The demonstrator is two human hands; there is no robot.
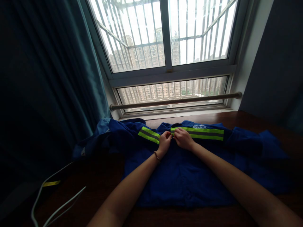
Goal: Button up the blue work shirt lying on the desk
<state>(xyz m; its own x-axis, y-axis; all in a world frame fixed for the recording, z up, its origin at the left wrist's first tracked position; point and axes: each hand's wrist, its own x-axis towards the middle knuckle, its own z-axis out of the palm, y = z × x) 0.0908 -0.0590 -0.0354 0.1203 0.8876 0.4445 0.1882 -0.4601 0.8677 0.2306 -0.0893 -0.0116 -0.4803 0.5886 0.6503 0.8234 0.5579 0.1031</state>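
Note:
A blue work shirt (182, 176) with yellow-green reflective stripes (201, 133) lies spread flat on a dark wooden table (99, 176) below a window. My left hand (164, 142) and my right hand (182, 138) meet at the shirt's chest, between the two stripes. Both hands have their fingers pinched on the shirt's front edges at the centre. A beaded bracelet (156, 156) circles my left wrist. The sleeves stretch out to both sides.
A teal curtain (59, 78) hangs at the left. White cables (59, 206) and a yellow tag (51, 183) lie at the table's near left. A metal rail (175, 101) crosses the barred window (165, 41) behind the table.

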